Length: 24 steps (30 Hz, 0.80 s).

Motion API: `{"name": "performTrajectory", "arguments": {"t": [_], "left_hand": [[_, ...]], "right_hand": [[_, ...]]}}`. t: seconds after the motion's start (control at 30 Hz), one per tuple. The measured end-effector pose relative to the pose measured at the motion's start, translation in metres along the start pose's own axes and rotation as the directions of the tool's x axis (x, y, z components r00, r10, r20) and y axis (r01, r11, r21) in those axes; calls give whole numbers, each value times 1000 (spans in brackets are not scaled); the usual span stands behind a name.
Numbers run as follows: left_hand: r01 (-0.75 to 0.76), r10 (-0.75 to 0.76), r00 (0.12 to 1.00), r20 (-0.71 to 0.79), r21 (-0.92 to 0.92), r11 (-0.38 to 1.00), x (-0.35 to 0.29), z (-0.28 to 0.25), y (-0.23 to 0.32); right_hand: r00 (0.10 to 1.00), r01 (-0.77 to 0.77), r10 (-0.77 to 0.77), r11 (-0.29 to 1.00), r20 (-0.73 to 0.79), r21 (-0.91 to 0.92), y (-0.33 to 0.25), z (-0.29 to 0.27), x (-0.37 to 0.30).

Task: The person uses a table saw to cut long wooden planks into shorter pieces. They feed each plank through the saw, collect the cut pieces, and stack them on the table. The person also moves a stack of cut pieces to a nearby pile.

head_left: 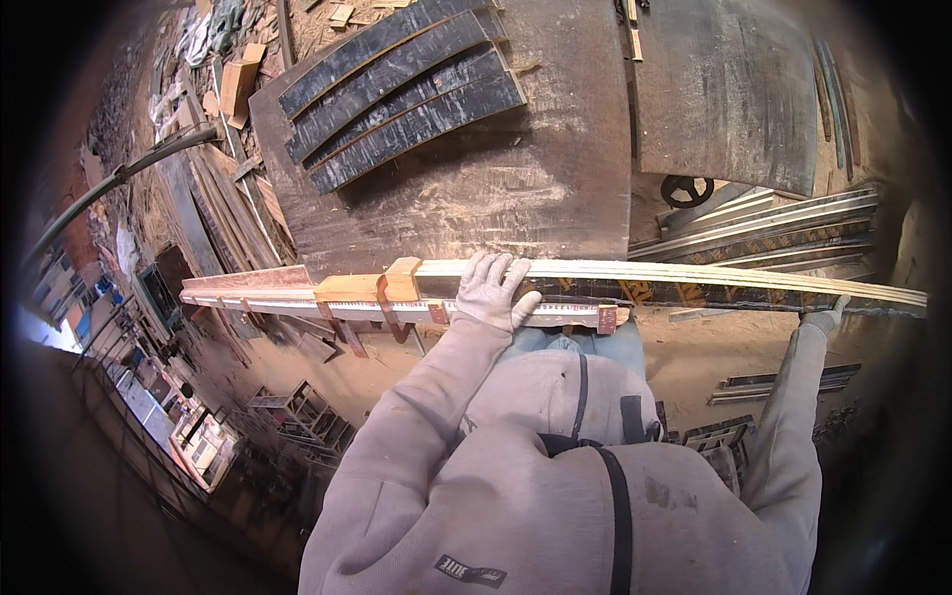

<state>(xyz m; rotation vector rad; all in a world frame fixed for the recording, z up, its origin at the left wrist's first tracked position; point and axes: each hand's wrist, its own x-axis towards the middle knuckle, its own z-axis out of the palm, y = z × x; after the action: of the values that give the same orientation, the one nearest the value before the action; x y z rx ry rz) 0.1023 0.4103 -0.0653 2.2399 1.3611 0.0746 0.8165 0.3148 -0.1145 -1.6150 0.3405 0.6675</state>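
A stack of long plywood strips (pixel 734 290), with pale edges and a dark face, lies across in front of me and runs far to the right. My left hand (pixel 491 290), gloved, rests on it near its left end, fingers stretched over the pale edges and thumb apart. At the right, my right hand (pixel 825 317), also gloved, holds the near side of the strips; one digit shows and the others are hidden. Left of my left hand, a wooden block (pixel 397 281) touches the strips' end. A rail with a measuring scale (pixel 466 311) runs along the near side.
Dark-faced boards (pixel 407 94) lie on the metal table (pixel 555 188) beyond. A black handwheel (pixel 686 190) and more stacked strips (pixel 783 233) are at the right. Scrap wood (pixel 238 89) clutters the far left; a curved hose or bar (pixel 119 177) reaches in there.
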Motion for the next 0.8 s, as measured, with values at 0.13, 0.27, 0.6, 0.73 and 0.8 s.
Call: {"name": "performTrajectory", "arguments": {"t": [0.13, 0.27, 0.6, 0.73, 0.8], "left_hand": [[38, -37, 994, -102, 2, 999, 7, 8, 0], [-62, 63, 995, -79, 20, 998, 22, 23, 1], [-7, 22, 984, -177, 83, 997, 10, 35, -31], [-57, 78, 972, -222, 98, 994, 11, 36, -31], [-10, 32, 965, -260, 87, 996, 15, 35, -30]], "right_hand": [[988, -39, 41, 999, 151, -19, 6, -5, 14], [996, 57, -61, 997, 63, 55, -5, -11, 33], [999, 47, -47, 997, 2, -57, 34, 28, 19], [976, -196, 199, 645, -86, -739, -3, 31, -39], [947, 291, -141, -2, 288, -957, -6, 45, -75]]}}
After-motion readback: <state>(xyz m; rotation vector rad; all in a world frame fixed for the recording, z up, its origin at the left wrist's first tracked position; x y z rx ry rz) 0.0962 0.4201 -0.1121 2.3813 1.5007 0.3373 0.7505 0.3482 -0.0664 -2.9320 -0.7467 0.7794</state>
